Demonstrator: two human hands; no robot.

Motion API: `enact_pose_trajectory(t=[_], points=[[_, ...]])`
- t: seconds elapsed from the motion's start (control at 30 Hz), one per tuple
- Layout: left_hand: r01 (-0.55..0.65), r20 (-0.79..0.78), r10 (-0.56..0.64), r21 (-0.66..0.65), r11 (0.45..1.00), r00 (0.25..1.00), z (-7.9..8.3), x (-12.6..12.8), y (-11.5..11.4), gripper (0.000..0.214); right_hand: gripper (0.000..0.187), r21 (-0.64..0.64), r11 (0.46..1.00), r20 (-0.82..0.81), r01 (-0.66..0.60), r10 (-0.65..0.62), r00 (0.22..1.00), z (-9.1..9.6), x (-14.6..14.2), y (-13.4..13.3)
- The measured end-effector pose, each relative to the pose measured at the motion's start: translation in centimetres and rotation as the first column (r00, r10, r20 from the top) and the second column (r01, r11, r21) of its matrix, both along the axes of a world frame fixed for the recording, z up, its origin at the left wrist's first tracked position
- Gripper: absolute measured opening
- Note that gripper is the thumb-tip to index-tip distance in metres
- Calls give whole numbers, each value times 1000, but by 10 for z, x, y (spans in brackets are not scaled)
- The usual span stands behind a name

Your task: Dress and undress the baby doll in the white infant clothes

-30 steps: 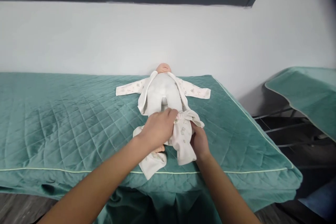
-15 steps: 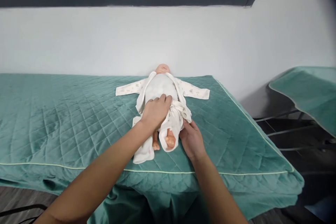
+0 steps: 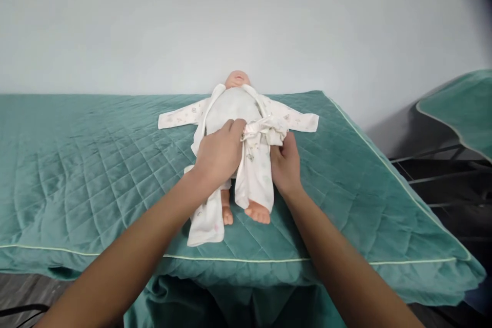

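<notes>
A baby doll [image 3: 235, 105] lies on its back, head toward the wall, with a white printed jacket [image 3: 294, 116] spread open around its grey-white torso and both sleeves stretched out. White printed baby pants [image 3: 257, 174] cover the leg on the right, whose foot [image 3: 258, 212] sticks out of the cuff. The other pant leg [image 3: 207, 223] lies flat beside the bare foot [image 3: 227, 214] on the left. My left hand [image 3: 221, 151] is closed on the waistband at the doll's middle, fingertips partly hidden. My right hand [image 3: 286, 161] grips the bunched waistband from the right side.
A green quilted cover [image 3: 96, 179] with pale piping lies over the bed under the doll. The white wall [image 3: 154, 25] rises behind it. At the right stands a metal-framed piece with green cloth [image 3: 461, 107]. A black cable [image 3: 23, 310] shows at lower left.
My right hand has moved up the doll's leg, drawing the pants higher. The foot on the right now comes fully out of the cuff. The view has tilted down and closer.
</notes>
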State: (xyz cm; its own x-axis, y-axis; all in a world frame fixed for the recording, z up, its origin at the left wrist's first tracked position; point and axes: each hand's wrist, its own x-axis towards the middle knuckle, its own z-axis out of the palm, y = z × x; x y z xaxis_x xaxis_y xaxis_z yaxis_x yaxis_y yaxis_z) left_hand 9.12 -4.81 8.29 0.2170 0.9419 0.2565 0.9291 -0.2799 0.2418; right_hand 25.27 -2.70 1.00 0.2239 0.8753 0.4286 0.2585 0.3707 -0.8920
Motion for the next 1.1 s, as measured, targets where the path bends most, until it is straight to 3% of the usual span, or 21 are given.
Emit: enact_pose_trajectory(t=[0.1,0.17,0.3,0.47,0.53,0.6,0.67,0.73,0.8,0.87,0.97,1.1], points=[[39,204,-34,-18,999,978,-1,-5,13,26,9,-13,1000,5,17,-17,1000,-4,3,9],[106,392,-59,-100,989,918,-1,-11,20,20,9,-70,998,-32,4,-7,999,-7,3,8],[311,705,-40,-261,914,708,-3,-36,28,21,22,-56,994,-87,-96,91,992,-4,3,-7],[495,918,18,-231,838,397,-18,-54,26,34,35,162,948,270,-275,225,936,31,-5,-13],[525,959,71,-210,825,273,-25,-54,25,31,33,94,916,389,-390,327,861,54,-13,-2],[556,978,136,-200,807,156,-30,-54,24,29,31,-77,872,425,-483,467,775,77,-22,14],[574,980,188,-193,795,68,-33,-55,23,28,37,-305,762,378,-571,647,662,93,-27,29],[575,979,197,-191,796,52,-34,-56,23,27,42,-475,619,274,-626,780,563,100,-28,41],[576,980,176,-195,794,89,-33,-58,23,26,44,-532,534,164,-657,827,538,96,-25,46],[599,982,140,-189,779,127,-33,-58,23,27,41,-496,527,52,-690,811,582,85,-21,47],[624,983,115,-179,761,142,-33,-58,25,28,35,-366,578,-141,-729,740,658,67,-18,45],[583,973,182,-231,779,142,-39,-60,28,30,36,-258,610,-291,-749,691,662,54,-19,46]])
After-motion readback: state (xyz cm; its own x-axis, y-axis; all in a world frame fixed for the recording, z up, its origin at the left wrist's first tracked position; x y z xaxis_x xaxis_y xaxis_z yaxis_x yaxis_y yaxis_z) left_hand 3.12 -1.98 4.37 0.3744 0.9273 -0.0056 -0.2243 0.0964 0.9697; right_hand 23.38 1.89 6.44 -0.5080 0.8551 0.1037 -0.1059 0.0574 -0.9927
